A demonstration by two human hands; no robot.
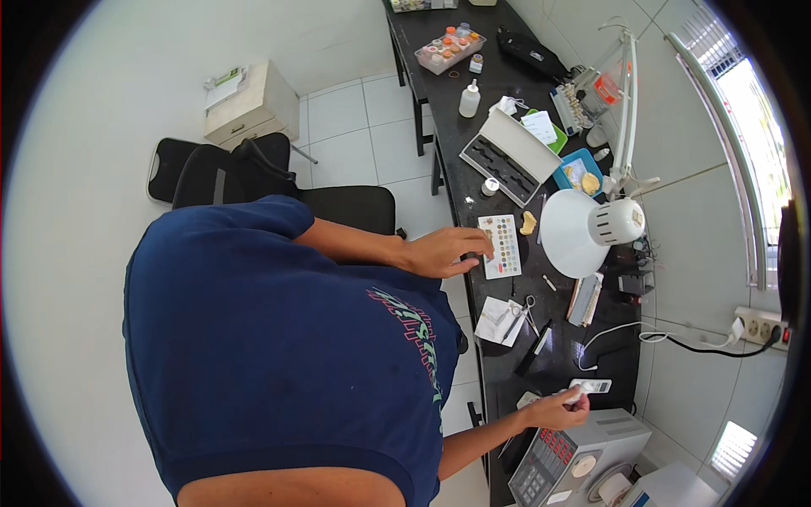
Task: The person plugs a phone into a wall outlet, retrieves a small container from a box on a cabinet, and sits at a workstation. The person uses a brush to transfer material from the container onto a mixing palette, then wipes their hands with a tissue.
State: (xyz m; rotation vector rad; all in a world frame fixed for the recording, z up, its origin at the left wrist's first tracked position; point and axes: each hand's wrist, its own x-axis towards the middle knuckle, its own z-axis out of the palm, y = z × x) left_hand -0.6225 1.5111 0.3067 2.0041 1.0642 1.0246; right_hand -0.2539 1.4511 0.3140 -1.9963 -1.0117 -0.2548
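Observation:
My left hand (pixel 448 252) reaches over the near edge of the dark table. Its fingers are apart and slightly bent, with the fingertips on a white card (pixel 504 247) bearing rows of small round samples. Farther right along the table, my right hand (pixel 562 410) is closed in a pinch on a small white object (pixel 574 395), too small to name. Just beyond these fingers lies a white handheld device (pixel 598 386) with a dark panel. A small lidded jar (pixel 490 187) and a yellowish dental cast (pixel 528 222) sit close to the card.
A white desk lamp (pixel 574 232) leans over the table. Scissors (pixel 530 313) lie by a white pad (pixel 498 321). A grey machine (pixel 557 460) with red displays stands at right. Leftward are an open case (pixel 511 160), a dropper bottle (pixel 470 100) and a box of jars (pixel 450 49).

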